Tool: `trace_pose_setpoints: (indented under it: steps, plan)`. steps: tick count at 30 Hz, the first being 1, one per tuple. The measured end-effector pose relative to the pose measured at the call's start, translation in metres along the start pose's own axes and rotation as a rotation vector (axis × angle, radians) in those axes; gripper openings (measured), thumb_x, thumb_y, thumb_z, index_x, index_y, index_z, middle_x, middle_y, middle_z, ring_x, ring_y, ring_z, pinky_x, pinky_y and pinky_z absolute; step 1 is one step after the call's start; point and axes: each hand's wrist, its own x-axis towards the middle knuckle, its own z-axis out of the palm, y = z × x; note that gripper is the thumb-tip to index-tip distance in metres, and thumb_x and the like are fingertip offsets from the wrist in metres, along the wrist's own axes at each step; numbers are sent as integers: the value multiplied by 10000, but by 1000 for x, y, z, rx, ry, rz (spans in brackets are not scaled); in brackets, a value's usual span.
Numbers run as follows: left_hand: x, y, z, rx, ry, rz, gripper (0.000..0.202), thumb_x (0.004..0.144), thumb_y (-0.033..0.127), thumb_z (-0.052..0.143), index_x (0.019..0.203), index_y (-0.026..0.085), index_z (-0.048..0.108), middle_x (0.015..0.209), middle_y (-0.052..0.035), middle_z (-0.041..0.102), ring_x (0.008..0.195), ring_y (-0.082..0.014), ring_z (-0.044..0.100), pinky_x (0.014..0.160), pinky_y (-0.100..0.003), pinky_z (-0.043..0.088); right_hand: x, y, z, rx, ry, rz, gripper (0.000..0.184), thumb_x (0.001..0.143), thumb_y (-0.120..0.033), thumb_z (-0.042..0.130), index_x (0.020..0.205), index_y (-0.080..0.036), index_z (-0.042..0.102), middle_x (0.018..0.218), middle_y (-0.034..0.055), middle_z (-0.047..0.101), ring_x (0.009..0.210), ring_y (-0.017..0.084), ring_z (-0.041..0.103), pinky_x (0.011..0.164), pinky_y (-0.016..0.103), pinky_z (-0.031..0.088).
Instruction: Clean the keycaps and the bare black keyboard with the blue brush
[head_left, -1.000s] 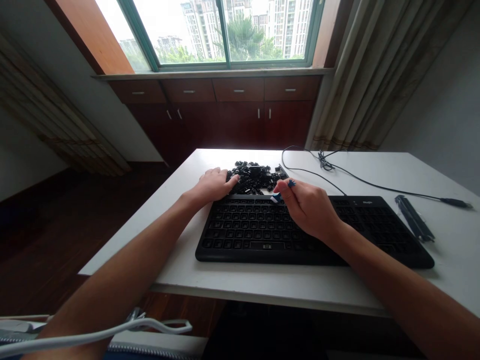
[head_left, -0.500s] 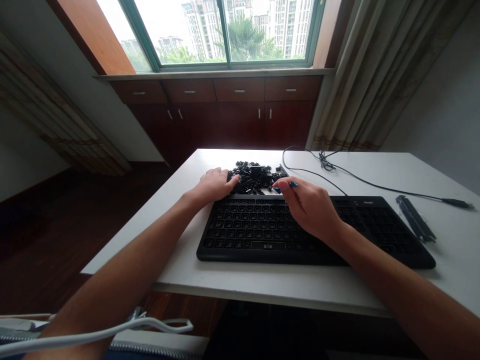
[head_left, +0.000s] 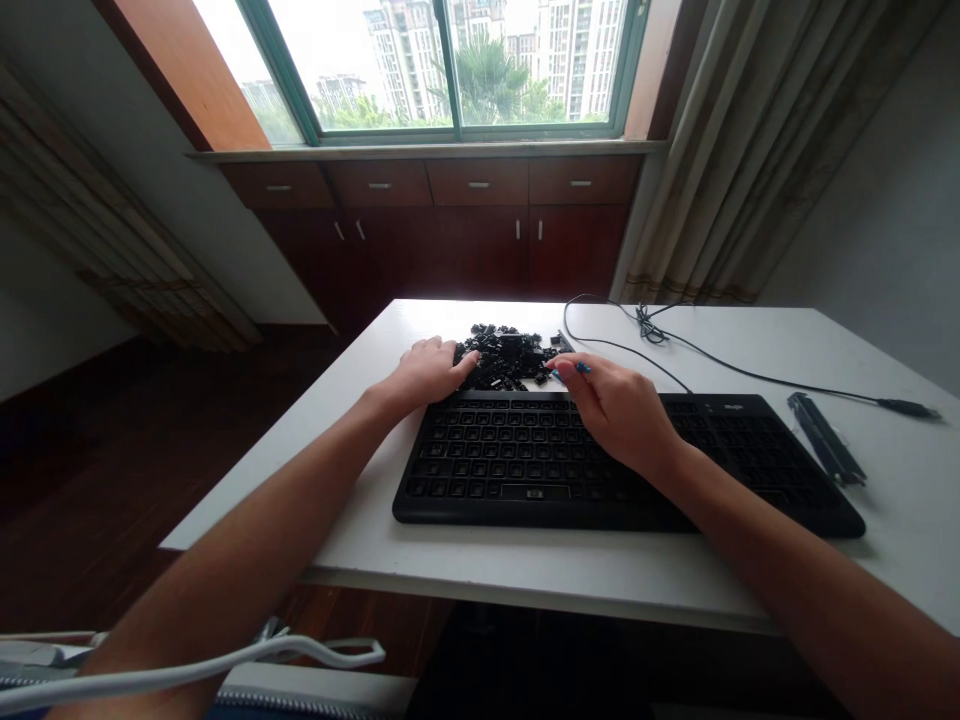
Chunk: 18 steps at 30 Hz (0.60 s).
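Note:
A black keyboard (head_left: pixel 495 492) lies across the white table, its rows showing bare sockets where keycaps were. Behind it is a heap of loose black keycaps (head_left: pixel 502 362). My left hand (head_left: pixel 425 372) rests flat at the heap's left side, thumb against the keycaps and fingers stretched away from me. Over the keyboard's upper middle, my right hand (head_left: pixel 622 405) is closed on a small blue tool (head_left: pixel 583 368), whose kind I cannot make out. Its fingertips are at the right edge of the heap, and the hand hides part of the keyboard.
A black cable (head_left: pixel 720 352) runs from the keyboard's back, with a bundled loop and a plug at the right. A dark, narrow bar-shaped piece (head_left: pixel 825 438) lies right of the keyboard. A white cord (head_left: pixel 247 655) crosses the lower left, below the table's front edge.
My right hand still grips the blue tool, which has turned slightly between the fingers. My left hand has stayed in place. The view has shifted a little.

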Motion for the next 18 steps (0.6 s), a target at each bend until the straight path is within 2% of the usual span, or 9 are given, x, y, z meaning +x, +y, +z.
trace_pose_setpoints:
  steps: [3,8,11,14,18]
  plan:
    - [-1,1,-1,-17,-4,2,824,989,744,251,1371,138,660,1376,-246,639,1319,-432,551,1117,-549,431,0,-3,-2,80,42,-8,506,1118,-512,385,1147,-179,765,983,79,790,799,171,709,693,318,471]
    - [-1,0,0,-6,2,-1,821,989,745,242,1374,150,659,1375,-229,641,1326,-419,549,1116,-531,437,-1,-2,-2,191,54,71,552,1105,-564,388,995,-183,773,788,49,716,717,156,662,676,310,452]
    - [-1,0,1,-7,11,4,796,992,738,261,1364,165,669,1358,-228,655,1315,-429,554,1108,-560,437,0,0,-1,94,24,47,533,1106,-539,400,1017,-169,773,847,64,729,696,151,634,660,310,444]
    - [-1,1,0,-12,5,3,801,994,733,262,1368,151,665,1380,-237,644,1328,-430,549,1114,-555,435,0,1,0,-10,44,-29,463,1114,-465,417,1108,-165,769,1005,86,762,808,172,678,702,316,469]
    - [-2,3,-2,-2,-2,1,815,998,723,250,1357,119,661,1380,-255,638,1326,-433,552,1114,-548,436,0,-1,-1,2,91,-63,420,1119,-430,422,1166,-175,753,1098,85,763,899,184,693,768,330,492]
